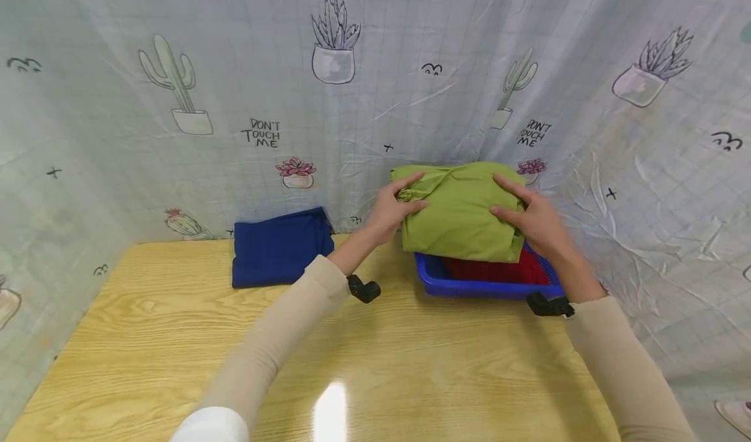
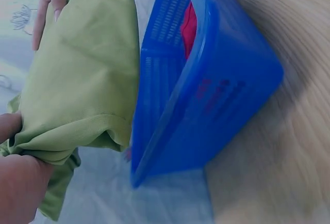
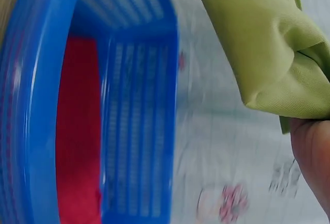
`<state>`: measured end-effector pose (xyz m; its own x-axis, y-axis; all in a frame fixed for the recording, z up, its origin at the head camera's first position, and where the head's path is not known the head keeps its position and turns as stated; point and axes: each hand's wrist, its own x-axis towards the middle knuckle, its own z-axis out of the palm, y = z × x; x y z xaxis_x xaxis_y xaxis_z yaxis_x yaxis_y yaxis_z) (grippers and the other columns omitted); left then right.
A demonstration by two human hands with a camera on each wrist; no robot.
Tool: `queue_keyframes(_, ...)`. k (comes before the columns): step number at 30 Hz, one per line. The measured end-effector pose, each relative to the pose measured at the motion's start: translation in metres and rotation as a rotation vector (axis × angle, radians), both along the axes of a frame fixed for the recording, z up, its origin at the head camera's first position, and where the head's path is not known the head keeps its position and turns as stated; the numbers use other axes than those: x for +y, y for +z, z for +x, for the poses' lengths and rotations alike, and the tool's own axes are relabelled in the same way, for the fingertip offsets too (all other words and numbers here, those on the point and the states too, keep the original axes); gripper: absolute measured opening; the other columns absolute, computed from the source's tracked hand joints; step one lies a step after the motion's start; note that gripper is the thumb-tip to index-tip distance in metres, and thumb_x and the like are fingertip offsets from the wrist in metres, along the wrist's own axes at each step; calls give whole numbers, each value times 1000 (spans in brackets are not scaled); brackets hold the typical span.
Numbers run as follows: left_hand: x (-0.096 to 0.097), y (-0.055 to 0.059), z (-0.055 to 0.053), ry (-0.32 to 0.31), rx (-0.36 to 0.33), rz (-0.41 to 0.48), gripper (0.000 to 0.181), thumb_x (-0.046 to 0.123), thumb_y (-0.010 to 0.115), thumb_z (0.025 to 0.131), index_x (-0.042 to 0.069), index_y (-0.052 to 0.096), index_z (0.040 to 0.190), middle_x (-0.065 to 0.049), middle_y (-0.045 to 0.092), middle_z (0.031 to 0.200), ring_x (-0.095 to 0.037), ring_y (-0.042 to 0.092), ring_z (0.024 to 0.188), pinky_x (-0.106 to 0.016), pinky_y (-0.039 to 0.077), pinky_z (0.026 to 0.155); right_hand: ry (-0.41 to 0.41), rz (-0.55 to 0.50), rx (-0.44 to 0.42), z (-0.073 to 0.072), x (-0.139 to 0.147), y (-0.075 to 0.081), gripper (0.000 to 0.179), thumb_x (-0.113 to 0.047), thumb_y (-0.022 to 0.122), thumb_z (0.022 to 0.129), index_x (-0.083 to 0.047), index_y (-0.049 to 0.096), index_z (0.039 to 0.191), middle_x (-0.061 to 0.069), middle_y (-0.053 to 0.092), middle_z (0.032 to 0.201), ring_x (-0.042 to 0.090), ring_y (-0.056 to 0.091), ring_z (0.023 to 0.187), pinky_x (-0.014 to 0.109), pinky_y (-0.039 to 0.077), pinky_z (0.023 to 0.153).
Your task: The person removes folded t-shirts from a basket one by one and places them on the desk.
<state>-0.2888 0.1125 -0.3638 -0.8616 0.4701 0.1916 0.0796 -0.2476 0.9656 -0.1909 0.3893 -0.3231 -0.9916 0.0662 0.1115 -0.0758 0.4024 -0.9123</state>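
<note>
A folded green cloth [image 1: 460,214] is held up over the blue plastic basket [image 1: 481,289] at the back right of the table. My left hand [image 1: 392,208] pinches its left side between thumb and fingers, bunching the fabric there, as the left wrist view also shows. On the opposite side my right hand [image 1: 536,217] grips the cloth, thumb on the near face. Beneath it, a red cloth [image 3: 78,131] lies inside the basket, partly hidden by the green one in the head view. The basket's slotted far wall shows in the right wrist view.
A folded dark blue cloth [image 1: 280,248] lies on the wooden table [image 1: 411,377], left of the basket against the curtain. The patterned curtain [image 1: 375,116] hangs along the back and both sides of the table.
</note>
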Motion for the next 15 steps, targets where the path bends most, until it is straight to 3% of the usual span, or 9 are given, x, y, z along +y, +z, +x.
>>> queue_keyframes(6,-54,10,10,10,23,5,64,-5,71,92,26,57,147,5,46,155,-21,54,133,-32,56,93,82,-121,36,-2,-45,1,67,-13,72,96,-30,45,155,9,35,159,11,56,121,21,57,81)
queue_keyframes(11,-93,15,15,38,55,-42,65,-4,71,92,28,56,147,5,40,159,-22,51,136,-26,57,84,109,-98,71,-5,-76,-1,66,-15,74,95,-31,48,153,5,39,158,16,54,126,21,56,83)
queue_keyframes(15,-121,16,19,49,89,-92,66,-4,70,93,27,55,149,5,37,161,-19,41,144,-25,57,84,134,-120,83,-9,-100,-8,67,-13,75,94,-29,49,153,4,40,159,21,52,131,21,55,86)
